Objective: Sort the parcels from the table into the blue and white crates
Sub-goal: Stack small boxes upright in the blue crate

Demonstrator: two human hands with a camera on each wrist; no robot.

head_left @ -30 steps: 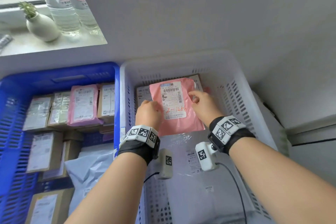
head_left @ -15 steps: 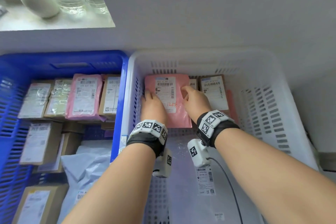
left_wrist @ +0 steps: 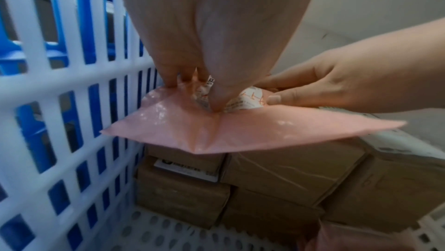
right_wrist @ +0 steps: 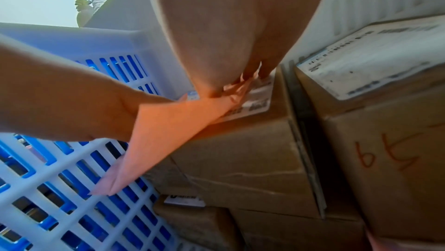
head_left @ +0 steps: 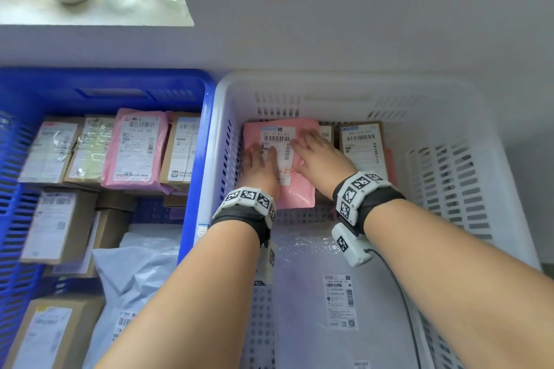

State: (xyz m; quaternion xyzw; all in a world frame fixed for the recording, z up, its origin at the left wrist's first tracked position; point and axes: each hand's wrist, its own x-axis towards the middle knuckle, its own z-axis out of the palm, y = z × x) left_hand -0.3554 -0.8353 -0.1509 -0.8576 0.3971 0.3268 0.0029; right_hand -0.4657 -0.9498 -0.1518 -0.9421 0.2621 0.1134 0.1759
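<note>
L hand (head_left: 260, 165) and R hand (head_left: 322, 160) lay flat, fingers straight, pressing pink parcel (head_left: 295, 189) onto stacked cardboard boxes (left_wrist: 284, 175) in white crate (head_left: 353, 90) — far-left corner, parcel edge against slotted wall. Blue crate (head_left: 192, 189) adj., full of parcels.

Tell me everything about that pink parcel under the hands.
The pink parcel is a soft, glossy plastic mailer with a white barcode label and red handwriting. It lies flat on brown cardboard boxes in the white crate's far left corner. The left hand and right hand press it down, denting it.
</note>
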